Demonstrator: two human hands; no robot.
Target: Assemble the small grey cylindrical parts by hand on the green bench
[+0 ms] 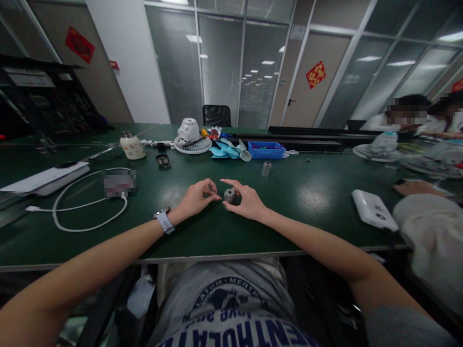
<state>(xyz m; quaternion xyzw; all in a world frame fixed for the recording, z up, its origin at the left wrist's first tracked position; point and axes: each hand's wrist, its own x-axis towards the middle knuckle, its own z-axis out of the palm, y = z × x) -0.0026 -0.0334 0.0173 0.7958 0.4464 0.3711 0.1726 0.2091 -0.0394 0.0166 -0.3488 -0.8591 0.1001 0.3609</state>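
A small grey cylindrical motor (229,194) stands upright at the middle of the green table, with its round top and short shaft facing up. My right hand (249,201) is closed around its right side, the thumb in front and the index finger reaching past it behind. Just left of the motor is my left hand (197,198), wearing a watch. Its thumb and fingertips are drawn together in a pinch, and anything between them is too small to make out. A second similar metal motor (266,168) stands farther back to the right.
Along the back lie a white fan housing (189,135), light-blue fan blades (227,150) and a blue basket (265,150). At left are a cream bottle (132,146) and a looped white cable (54,212). A white box-shaped device (374,210) lies near a co-worker's arm (421,188).
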